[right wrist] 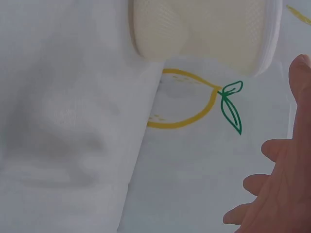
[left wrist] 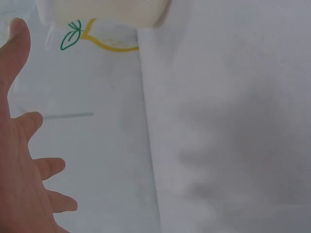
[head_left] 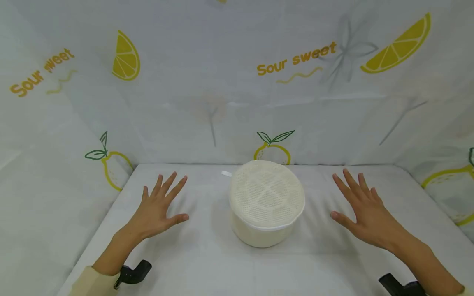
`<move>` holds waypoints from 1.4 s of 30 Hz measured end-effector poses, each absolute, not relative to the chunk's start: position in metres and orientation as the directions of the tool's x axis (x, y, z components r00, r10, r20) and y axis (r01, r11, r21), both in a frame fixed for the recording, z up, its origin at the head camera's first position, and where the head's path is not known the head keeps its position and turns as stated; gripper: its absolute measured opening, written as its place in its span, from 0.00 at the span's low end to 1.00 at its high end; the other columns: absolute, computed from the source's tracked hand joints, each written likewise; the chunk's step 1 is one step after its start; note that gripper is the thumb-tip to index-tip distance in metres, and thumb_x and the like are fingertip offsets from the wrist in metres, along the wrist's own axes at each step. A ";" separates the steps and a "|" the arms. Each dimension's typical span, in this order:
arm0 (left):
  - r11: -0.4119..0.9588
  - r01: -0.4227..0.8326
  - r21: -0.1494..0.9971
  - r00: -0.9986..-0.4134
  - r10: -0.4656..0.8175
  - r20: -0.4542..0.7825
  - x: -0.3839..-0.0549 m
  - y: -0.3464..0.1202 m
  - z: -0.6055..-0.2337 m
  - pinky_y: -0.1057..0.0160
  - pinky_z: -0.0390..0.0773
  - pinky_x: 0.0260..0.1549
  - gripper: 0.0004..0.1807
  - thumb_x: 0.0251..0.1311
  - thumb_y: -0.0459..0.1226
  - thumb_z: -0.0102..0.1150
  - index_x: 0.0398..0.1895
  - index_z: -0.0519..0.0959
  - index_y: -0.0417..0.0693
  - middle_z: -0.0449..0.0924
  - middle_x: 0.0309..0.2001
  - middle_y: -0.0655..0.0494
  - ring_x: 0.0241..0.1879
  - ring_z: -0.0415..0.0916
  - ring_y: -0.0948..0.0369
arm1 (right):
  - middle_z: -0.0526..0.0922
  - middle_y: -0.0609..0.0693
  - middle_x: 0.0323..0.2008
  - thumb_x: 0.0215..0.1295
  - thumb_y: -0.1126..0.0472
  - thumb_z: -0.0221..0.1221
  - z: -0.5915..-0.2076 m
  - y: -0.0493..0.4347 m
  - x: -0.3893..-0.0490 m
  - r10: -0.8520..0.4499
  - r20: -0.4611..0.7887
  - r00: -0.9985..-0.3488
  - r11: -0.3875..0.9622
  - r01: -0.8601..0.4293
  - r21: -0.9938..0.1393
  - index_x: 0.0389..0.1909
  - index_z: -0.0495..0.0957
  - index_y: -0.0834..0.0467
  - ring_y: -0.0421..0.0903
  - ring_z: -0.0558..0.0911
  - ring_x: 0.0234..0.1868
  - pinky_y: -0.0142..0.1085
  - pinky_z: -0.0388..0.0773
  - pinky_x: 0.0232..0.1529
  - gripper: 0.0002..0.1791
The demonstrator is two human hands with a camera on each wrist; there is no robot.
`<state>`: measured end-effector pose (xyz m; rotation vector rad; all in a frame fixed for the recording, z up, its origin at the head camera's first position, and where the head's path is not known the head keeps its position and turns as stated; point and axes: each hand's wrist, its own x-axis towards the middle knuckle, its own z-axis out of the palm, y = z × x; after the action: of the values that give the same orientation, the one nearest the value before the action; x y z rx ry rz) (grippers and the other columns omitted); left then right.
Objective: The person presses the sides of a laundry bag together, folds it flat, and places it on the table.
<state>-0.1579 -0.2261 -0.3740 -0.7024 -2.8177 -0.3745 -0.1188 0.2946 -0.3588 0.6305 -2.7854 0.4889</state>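
A round, cream mesh laundry bag (head_left: 267, 195) stands upright on the white table, its flat top crossed by light strips and edged by a white rim. A small white tab (head_left: 226, 173) sticks out at its left. To the left of the bag, my left hand (head_left: 159, 207) hovers with fingers spread, touching nothing. On the other side, my right hand (head_left: 364, 211) is held up the same way, apart from the bag. Both wrist views show part of the bag's side at the top, the left one (left wrist: 107, 10) and the right one (right wrist: 204, 29).
White cloth covers the table (head_left: 185, 267). Behind it hangs a white sheet (head_left: 192, 82) printed with lemons and lettering, which also runs along both sides. A black wrist mount (head_left: 135, 272) sits on the left forearm and another black mount (head_left: 401, 285) on the right.
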 end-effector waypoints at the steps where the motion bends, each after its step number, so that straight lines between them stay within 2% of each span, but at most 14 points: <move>1: 0.852 0.484 0.199 -0.863 0.427 0.271 -0.157 -0.226 -0.374 0.21 0.42 0.52 0.51 0.52 0.66 0.57 0.77 0.46 0.65 0.46 0.74 0.44 0.70 0.37 0.34 | 0.35 0.55 0.75 0.62 0.48 0.62 -0.360 0.294 -0.117 -0.370 0.310 -0.876 0.844 -0.457 -0.282 0.77 0.40 0.50 0.60 0.30 0.72 0.66 0.26 0.62 0.50; 4: 0.844 0.488 0.223 -0.860 0.421 0.289 -0.157 -0.226 -0.376 0.21 0.42 0.52 0.52 0.52 0.66 0.57 0.76 0.46 0.65 0.46 0.74 0.45 0.70 0.37 0.35 | 0.34 0.53 0.76 0.60 0.50 0.64 -0.362 0.290 -0.113 -0.363 0.326 -0.873 0.819 -0.466 -0.335 0.77 0.39 0.51 0.59 0.32 0.73 0.67 0.32 0.62 0.53; 8: 0.822 0.503 0.265 -0.853 0.423 0.306 -0.155 -0.223 -0.379 0.21 0.43 0.51 0.52 0.52 0.67 0.56 0.76 0.46 0.65 0.46 0.75 0.46 0.70 0.38 0.35 | 0.33 0.50 0.76 0.57 0.52 0.67 -0.364 0.283 -0.109 -0.350 0.335 -0.875 0.781 -0.470 -0.412 0.77 0.37 0.51 0.57 0.34 0.73 0.74 0.43 0.56 0.56; 11: 0.800 0.519 0.301 -0.846 0.428 0.319 -0.153 -0.220 -0.379 0.21 0.44 0.52 0.52 0.53 0.67 0.56 0.77 0.46 0.64 0.45 0.75 0.48 0.71 0.38 0.36 | 0.33 0.49 0.76 0.57 0.54 0.67 -0.365 0.278 -0.106 -0.345 0.339 -0.875 0.745 -0.475 -0.468 0.77 0.36 0.50 0.53 0.35 0.74 0.75 0.47 0.54 0.57; 15: 0.786 0.532 0.315 -0.837 0.434 0.333 -0.154 -0.215 -0.379 0.23 0.45 0.53 0.51 0.53 0.66 0.56 0.77 0.46 0.63 0.44 0.75 0.49 0.71 0.38 0.38 | 0.33 0.49 0.76 0.58 0.55 0.67 -0.367 0.273 -0.104 -0.353 0.348 -0.868 0.697 -0.492 -0.521 0.76 0.35 0.50 0.48 0.36 0.74 0.71 0.48 0.58 0.57; 24: 0.747 0.535 0.394 -0.840 0.421 0.344 -0.155 -0.207 -0.381 0.25 0.46 0.56 0.51 0.54 0.68 0.53 0.77 0.45 0.63 0.44 0.75 0.48 0.72 0.37 0.40 | 0.32 0.51 0.76 0.60 0.59 0.65 -0.374 0.268 -0.105 -0.368 0.367 -0.854 0.615 -0.520 -0.593 0.76 0.33 0.53 0.47 0.36 0.74 0.66 0.40 0.63 0.56; 29: 0.707 0.549 0.446 -0.833 0.417 0.364 -0.151 -0.199 -0.383 0.25 0.46 0.55 0.51 0.55 0.70 0.48 0.77 0.44 0.63 0.43 0.75 0.51 0.72 0.37 0.40 | 0.34 0.50 0.76 0.60 0.59 0.64 -0.381 0.263 -0.103 -0.362 0.360 -0.860 0.595 -0.511 -0.620 0.76 0.33 0.53 0.46 0.36 0.74 0.58 0.39 0.67 0.55; 34: 0.605 0.587 0.538 -0.809 0.412 0.418 -0.148 -0.186 -0.387 0.26 0.45 0.56 0.51 0.57 0.71 0.43 0.77 0.44 0.57 0.41 0.76 0.55 0.72 0.38 0.42 | 0.35 0.50 0.76 0.61 0.55 0.64 -0.385 0.257 -0.103 -0.367 0.368 -0.854 0.583 -0.519 -0.625 0.76 0.34 0.53 0.47 0.37 0.74 0.48 0.40 0.69 0.55; 37: 0.552 0.614 0.564 -0.789 0.417 0.451 -0.146 -0.176 -0.390 0.27 0.47 0.57 0.52 0.57 0.71 0.40 0.77 0.44 0.53 0.41 0.76 0.56 0.72 0.38 0.42 | 0.36 0.50 0.76 0.61 0.53 0.64 -0.386 0.254 -0.104 -0.367 0.381 -0.849 0.575 -0.529 -0.624 0.76 0.35 0.53 0.47 0.38 0.74 0.50 0.40 0.69 0.54; 42: 0.530 0.621 0.578 -0.784 0.422 0.455 -0.145 -0.163 -0.393 0.27 0.48 0.57 0.52 0.57 0.72 0.40 0.77 0.43 0.54 0.41 0.76 0.56 0.72 0.38 0.44 | 0.36 0.50 0.76 0.61 0.51 0.64 -0.387 0.249 -0.107 -0.371 0.381 -0.847 0.559 -0.531 -0.637 0.76 0.35 0.52 0.47 0.38 0.74 0.64 0.42 0.64 0.54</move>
<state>-0.1446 -0.1628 -0.3925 -0.8758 -2.5121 -1.1022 -0.1070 0.2488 -0.3873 0.7601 -2.5894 1.1604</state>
